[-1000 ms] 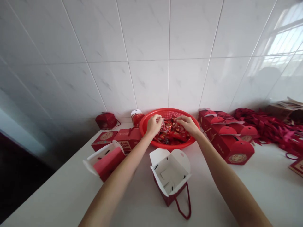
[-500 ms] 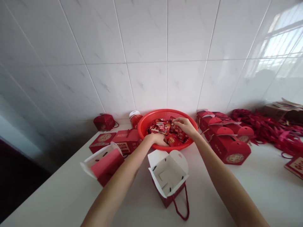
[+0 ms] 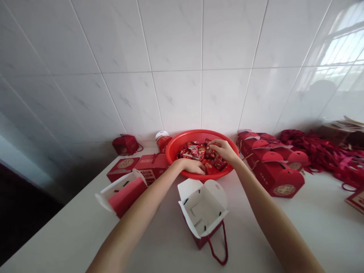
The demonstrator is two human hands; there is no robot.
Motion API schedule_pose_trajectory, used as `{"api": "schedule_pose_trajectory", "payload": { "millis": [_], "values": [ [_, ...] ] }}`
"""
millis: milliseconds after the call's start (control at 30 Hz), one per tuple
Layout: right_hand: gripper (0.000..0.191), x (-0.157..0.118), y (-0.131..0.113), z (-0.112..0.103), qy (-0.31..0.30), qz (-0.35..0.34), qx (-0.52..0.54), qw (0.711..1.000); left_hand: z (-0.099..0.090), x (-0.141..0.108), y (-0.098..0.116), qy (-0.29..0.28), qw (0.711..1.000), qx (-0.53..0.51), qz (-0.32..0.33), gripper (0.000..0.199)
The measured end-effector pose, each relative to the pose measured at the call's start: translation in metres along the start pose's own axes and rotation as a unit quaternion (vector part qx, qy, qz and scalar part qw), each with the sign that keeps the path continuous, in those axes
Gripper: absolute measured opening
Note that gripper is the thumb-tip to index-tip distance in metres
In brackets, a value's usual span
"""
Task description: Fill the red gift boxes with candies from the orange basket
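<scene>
Both hands reach into a red plastic colander basket (image 3: pixel 175 141) filled with small red wrapped candies (image 3: pixel 193 151). At the near left side of the basket, my left hand (image 3: pixel 195 166) dips in with its fingers curled; the tips are hidden low among the wrappers. My right hand (image 3: pixel 224 150) comes over the right rim, fingers bent and pinched onto a wrapped candy. Just in front of the basket stands an open gift box (image 3: pixel 202 210), white inside and dark red outside, with a red cord handle (image 3: pixel 224 242) hanging down; nothing lies inside it.
Left of the basket are another open box (image 3: pixel 126 195), closed red boxes (image 3: pixel 152 165), a small dark red box (image 3: pixel 125 145) and a jar (image 3: pixel 163 141) with a white top. Rows of closed boxes (image 3: pixel 274 168) and a heap of red ribbons (image 3: pixel 313 148) sit at the right. A tiled wall rises behind.
My left hand has shifted slightly right and deeper into the basket. The right hand stays nearly in place. The view has moved a little.
</scene>
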State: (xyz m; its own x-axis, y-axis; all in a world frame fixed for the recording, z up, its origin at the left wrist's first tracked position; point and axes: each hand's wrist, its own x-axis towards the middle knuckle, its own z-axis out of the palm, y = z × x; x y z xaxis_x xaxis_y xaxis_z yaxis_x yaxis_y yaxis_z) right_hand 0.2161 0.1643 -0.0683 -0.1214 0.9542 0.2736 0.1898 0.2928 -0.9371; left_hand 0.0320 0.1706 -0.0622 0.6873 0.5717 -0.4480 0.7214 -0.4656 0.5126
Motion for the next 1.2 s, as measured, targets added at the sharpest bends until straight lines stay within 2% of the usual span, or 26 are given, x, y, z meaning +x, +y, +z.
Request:
{"api": "schedule_pose_trajectory", "payload": {
  "millis": [67,133,267,333,433,533,633,733,867,933,1000,1100,1200],
  "values": [
    [0.006,0.0,0.0,0.0,0.0,-0.001,0.005,1.0,0.002,0.001,-0.002,0.02,0.998,-0.037,0.045,0.016],
    [0.006,0.0,-0.001,0.0,0.004,-0.002,0.013,1.0,0.004,0.002,-0.005,0.065,0.99,-0.089,0.087,0.017],
    [0.01,0.0,-0.002,-0.002,-0.002,0.008,0.065,0.998,0.007,0.005,-0.011,0.233,0.952,-0.158,0.123,0.029],
    [0.012,0.001,-0.002,-0.003,-0.016,0.032,0.117,0.993,0.008,0.005,-0.013,0.295,0.929,-0.177,0.137,0.033],
    [0.015,0.003,-0.001,-0.005,-0.04,0.102,0.181,0.977,0.008,0.005,-0.012,0.333,0.904,-0.216,0.16,0.031],
    [0.02,0.003,-0.001,-0.007,-0.05,0.164,0.194,0.966,0.008,0.005,-0.011,0.359,0.884,-0.246,0.169,0.028],
    [0.018,0.001,-0.004,-0.007,-0.058,0.171,0.18,0.967,0.007,0.005,-0.011,0.395,0.869,-0.245,0.169,0.026],
    [0.017,-0.002,-0.007,-0.008,-0.094,0.159,0.167,0.968,0.006,0.007,-0.013,0.425,0.86,-0.231,0.165,0.026],
    [0.023,-0.003,-0.006,-0.009,-0.145,0.138,0.14,0.97,0.006,0.009,-0.015,0.433,0.866,-0.215,0.132,0.029],
    [0.02,-0.002,-0.003,-0.008,-0.123,0.123,0.112,0.978,0.006,0.008,-0.014,0.441,0.873,-0.19,0.088,0.027],
    [0.013,-0.001,0.001,-0.007,-0.073,0.115,0.088,0.987,0.005,0.005,-0.012,0.439,0.89,-0.124,0.017,0.021],
    [0.01,0.0,0.006,-0.005,-0.005,0.123,0.065,0.99,0.004,0.001,-0.008,0.346,0.935,-0.008,-0.078,0.022],
    [0.01,0.001,0.007,-0.005,0.033,0.106,0.066,0.992,0.004,0.0,-0.005,0.223,0.969,0.036,-0.099,0.027]
  ]
}}
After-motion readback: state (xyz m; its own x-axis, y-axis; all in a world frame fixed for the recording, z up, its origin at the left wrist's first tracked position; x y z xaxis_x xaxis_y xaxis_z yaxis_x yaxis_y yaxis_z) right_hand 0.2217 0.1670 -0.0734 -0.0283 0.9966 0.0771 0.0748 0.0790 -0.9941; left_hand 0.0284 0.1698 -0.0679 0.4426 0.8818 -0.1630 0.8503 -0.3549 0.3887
